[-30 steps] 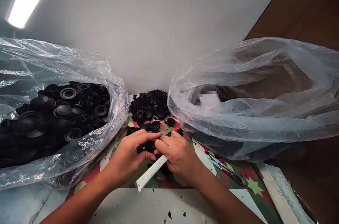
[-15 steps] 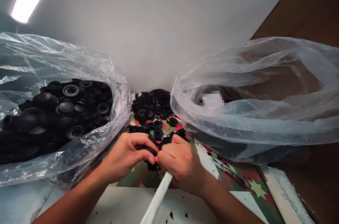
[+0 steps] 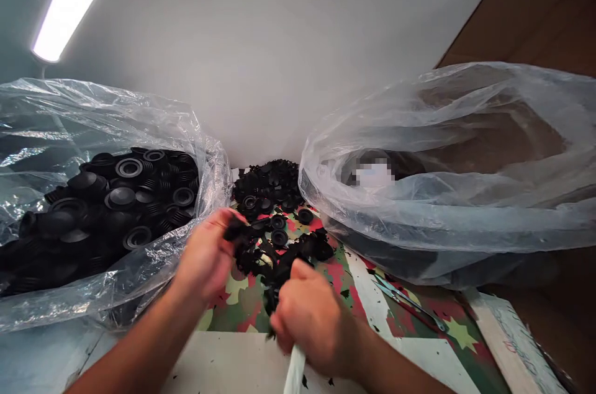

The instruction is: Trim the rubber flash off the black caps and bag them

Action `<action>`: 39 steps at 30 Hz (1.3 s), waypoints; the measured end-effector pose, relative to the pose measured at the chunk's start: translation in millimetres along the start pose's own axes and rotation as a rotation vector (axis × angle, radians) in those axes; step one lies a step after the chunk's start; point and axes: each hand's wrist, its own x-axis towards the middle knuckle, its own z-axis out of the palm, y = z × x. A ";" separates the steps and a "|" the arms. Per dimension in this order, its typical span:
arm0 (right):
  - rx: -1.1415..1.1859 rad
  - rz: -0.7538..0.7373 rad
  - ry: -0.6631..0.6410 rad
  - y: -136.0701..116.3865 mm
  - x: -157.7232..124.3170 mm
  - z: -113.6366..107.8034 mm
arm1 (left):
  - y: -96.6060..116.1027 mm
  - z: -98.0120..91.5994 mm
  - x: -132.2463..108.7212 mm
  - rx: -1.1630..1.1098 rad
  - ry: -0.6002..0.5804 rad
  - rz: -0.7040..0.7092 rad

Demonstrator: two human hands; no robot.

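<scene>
My left hand [image 3: 207,257] is blurred by motion and pinches a small black rubber part [image 3: 233,231] at its fingertips, close to the left bag. My right hand [image 3: 311,319] is closed around a white-handled tool [image 3: 294,374] whose handle pokes down out of the fist. A black scrap [image 3: 271,301] hangs at the top of that fist. Between the two hands lies a scatter of black rubber pieces and trimmings [image 3: 284,251] on a red and green star-patterned cloth [image 3: 242,301].
A clear plastic bag [image 3: 153,257] at the left holds several black rubber caps [image 3: 125,195]. Another clear bag [image 3: 442,195] fills the right. A heap of small black parts [image 3: 267,186] sits against the white wall. Scissors [image 3: 403,298] lie on the cloth at right.
The hands have parted. My left hand swung up and left with a black part; my right hand pulled down toward me with the white-handled tool. The view shifted slightly.
</scene>
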 end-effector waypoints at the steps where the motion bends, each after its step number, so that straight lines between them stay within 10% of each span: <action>1: 0.030 -0.011 -0.009 -0.7 -0.8 2.5 | 2.2 -2.3 3.0 -0.034 0.056 0.076; 7: -0.084 0.253 0.037 16.3 1.4 4.5 | -4.5 -3.2 -6.8 0.001 -0.253 -0.005; 18: 0.599 0.946 0.194 16.8 7.1 -6.3 | -16.5 0.4 -15.6 0.391 -0.287 0.209; 39: 0.942 1.224 0.311 14.5 -7.1 -4.9 | -17.3 5.5 -20.0 0.282 -0.223 0.038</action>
